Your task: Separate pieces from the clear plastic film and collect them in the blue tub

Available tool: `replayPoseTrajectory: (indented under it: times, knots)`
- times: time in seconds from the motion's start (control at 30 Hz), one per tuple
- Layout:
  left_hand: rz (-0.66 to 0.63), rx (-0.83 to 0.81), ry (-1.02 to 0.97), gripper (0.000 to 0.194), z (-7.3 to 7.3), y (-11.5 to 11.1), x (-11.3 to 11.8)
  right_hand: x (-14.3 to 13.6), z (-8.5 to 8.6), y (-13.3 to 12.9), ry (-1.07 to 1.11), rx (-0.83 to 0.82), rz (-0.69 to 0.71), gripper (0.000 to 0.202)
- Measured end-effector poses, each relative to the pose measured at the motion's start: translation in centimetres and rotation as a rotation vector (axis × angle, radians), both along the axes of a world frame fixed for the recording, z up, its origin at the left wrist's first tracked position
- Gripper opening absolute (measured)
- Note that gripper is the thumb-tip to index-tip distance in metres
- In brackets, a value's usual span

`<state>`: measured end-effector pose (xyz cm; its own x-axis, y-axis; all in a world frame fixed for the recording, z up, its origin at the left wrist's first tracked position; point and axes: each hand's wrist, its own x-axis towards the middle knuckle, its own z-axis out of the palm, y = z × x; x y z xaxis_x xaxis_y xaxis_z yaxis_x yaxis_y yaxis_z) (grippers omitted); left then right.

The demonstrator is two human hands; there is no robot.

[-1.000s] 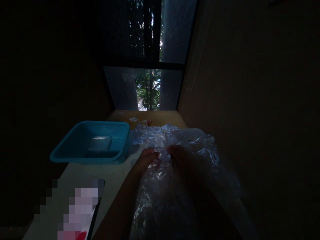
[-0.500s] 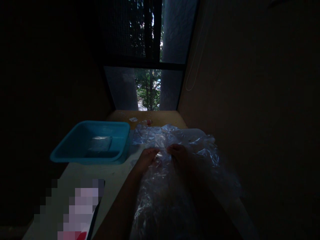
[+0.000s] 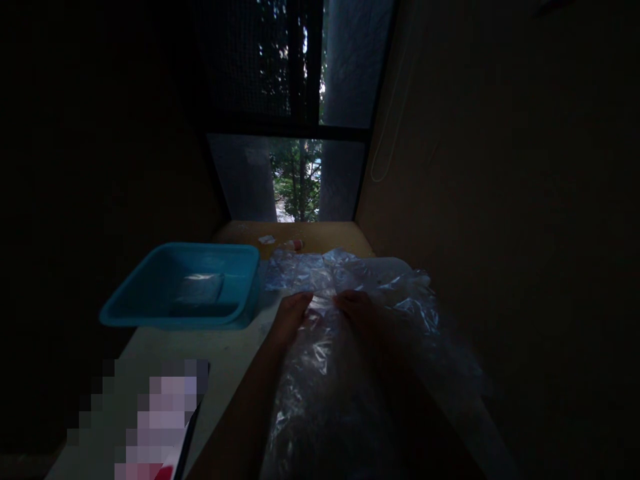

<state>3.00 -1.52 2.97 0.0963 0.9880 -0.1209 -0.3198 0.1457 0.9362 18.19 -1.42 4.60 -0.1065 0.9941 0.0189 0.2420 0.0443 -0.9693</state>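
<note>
Crinkled clear plastic bags [image 3: 320,373] spread over the table in front of me and run down toward my body. My left hand [image 3: 293,315] pinches the plastic near the middle, thumb and fingers together. Just to its right, my right hand [image 3: 357,308] is closed on the same plastic, a small gap between the two. More loose clear plastic [image 3: 415,307] lies to the right of my right hand. The light is dim, so the lower fingers of both hands are hard to make out.
A blue plastic basin [image 3: 245,293] stands on the left of the white table [image 3: 230,373], with a clear plastic packet [image 3: 203,288] inside. A pixelated flat item [image 3: 160,413] lies at the front left. Behind, a wooden sill [image 3: 340,232] carries a white scrap [image 3: 267,239] and a small reddish item [image 3: 298,245].
My left hand has shifted slightly up and left, widening the gap between my hands. The plastic between and below them looks more stretched. My right hand has hardly moved.
</note>
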Motion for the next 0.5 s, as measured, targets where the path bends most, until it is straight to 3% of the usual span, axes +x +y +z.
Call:
replayPoseTrajectory:
  times: [0.3, 0.5]
  knots:
    - [0.023, 0.02, 0.027, 0.027, -0.24, 0.19, 0.04, -0.22, 0.25, -0.49, -0.053, 0.016, 0.119, 0.027]
    - [0.192, 0.007, 0.009, 0.025, 0.28, 0.15, -0.07, 0.04, -0.32, -0.07, -0.035, -0.004, 0.108, 0.026]
